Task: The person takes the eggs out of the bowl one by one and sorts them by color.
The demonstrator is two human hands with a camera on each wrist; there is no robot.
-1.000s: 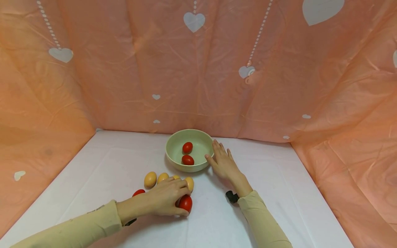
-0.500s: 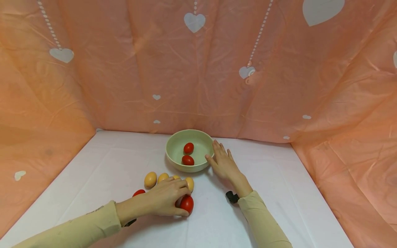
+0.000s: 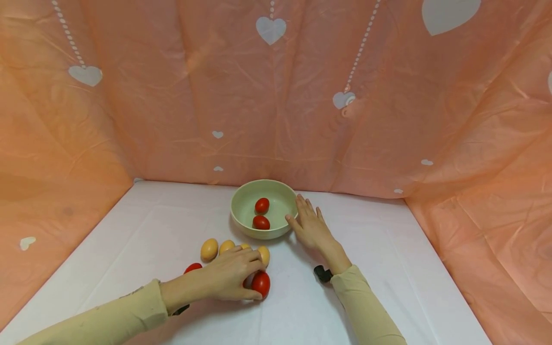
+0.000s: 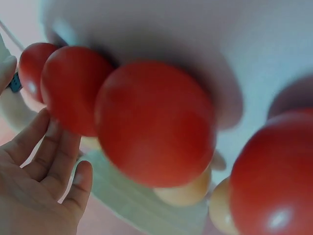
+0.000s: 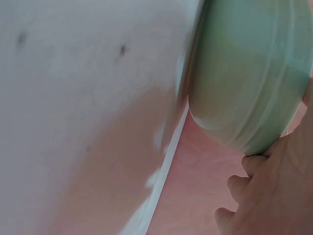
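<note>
In the head view my left hand (image 3: 233,275) reaches low over the table, its thumb and index finger curved around the rightmost red egg (image 3: 260,285). The left wrist view has this egg (image 4: 35,68) between thumb and fingertips, with other red eggs (image 4: 154,122) in a row nearer the camera. Tan eggs (image 3: 209,249) lie in a row just beyond the left hand, which partly covers them. My right hand (image 3: 312,230) rests its straight fingers against the right side of a pale green bowl (image 3: 241,225). Inside the bowl lie two red eggs (image 3: 261,222).
Another red egg (image 3: 192,267) shows behind the left wrist. A white cloth (image 3: 379,249) covers the table. Peach curtains (image 3: 276,120) with white hearts stand at the back and both sides, close behind the bowl.
The red egg at my left hand has shifted slightly right, out from between thumb and finger. The farther red egg in the bowl has rocked a little right. Both hands stay in place.
</note>
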